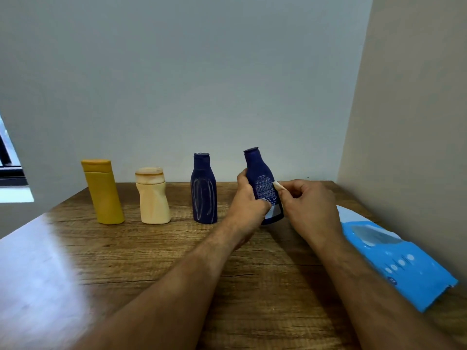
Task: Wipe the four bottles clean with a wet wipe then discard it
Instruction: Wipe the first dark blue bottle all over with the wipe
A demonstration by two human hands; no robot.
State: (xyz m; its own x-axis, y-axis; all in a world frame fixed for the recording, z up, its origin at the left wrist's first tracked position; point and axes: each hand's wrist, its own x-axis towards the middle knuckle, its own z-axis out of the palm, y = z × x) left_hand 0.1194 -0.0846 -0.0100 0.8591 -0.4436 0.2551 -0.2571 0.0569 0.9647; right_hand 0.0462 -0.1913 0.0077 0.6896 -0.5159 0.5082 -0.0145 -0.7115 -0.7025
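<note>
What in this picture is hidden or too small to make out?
Head view:
- Wipe: only a small folded corner shows; the right hand covers the rest.
- Held blue bottle: its lower left side is behind the left hand; the label print is too small to read.
- Wipes pack: print too small and blurred to read.

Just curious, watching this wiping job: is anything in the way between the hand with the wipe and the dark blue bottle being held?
Nothing visible is. The left hand grips the tilted blue bottle, and the right hand pinches the wet wipe right against the bottle's side. The other blue bottle stands apart, to the left.
</note>
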